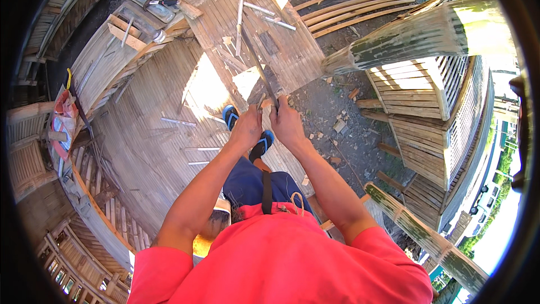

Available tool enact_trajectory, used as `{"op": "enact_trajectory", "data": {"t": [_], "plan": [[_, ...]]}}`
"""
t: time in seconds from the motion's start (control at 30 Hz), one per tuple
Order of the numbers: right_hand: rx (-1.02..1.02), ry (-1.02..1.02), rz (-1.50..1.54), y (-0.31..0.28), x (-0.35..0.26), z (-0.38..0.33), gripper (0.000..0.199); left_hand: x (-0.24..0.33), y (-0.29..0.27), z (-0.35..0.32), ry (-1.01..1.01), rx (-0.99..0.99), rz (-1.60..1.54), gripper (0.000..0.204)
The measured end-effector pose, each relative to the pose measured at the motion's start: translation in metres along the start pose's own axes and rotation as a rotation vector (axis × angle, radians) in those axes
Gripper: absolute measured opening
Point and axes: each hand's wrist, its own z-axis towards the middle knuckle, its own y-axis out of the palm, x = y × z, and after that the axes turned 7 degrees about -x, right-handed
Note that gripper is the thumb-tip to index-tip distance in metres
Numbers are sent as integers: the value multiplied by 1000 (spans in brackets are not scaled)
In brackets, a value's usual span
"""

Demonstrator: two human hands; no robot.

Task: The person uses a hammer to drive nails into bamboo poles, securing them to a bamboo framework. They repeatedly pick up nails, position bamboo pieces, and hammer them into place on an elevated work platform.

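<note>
So I'm looking straight down and both hands are wrapped shut around the near end of a long dark blade (260, 67), left hand (246, 129) and right hand (288, 124) side by side, almost touching, fingers curled tight on the grip. The blade runs away from me up over the woven bamboo panel (281, 39), its far end out among the loose slats (264, 14). My feet in blue sandals (230, 117) sit just below the hands on the bamboo floor (163, 135). I'd guess the thing is stiff, fairly heavy out front and sharp along the edge, so the handle end is the only sane place to hold it, two hands close together for control. The bamboo strips look light, springy and splintery. Split bamboo poles (427, 34) lie off to the right.
</note>
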Motion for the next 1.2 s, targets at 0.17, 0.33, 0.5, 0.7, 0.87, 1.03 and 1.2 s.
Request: {"op": "enact_trajectory", "data": {"t": [0.17,0.33,0.5,0.7,0.87,1.03,1.2], "plan": [[-25,14,-23,2,-5,0,23,5,-1,0,-53,-13,36,27],[-36,-14,-55,-3,-4,1,24,13,-6,-5,-39,24,67,27],[-134,-7,-108,-10,0,4,21,16,-15,-17,0,-4,178,26],[-89,-12,79,-16,2,2,21,8,-44,-6,139,154,382,22],[-33,-157,-52,-25,2,5,23,-3,-74,25,221,91,667,23],[-77,-188,-117,-30,-2,15,22,-2,-80,35,266,63,719,23],[-155,-141,-204,-35,-10,19,23,4,-82,37,273,67,713,20]]}}
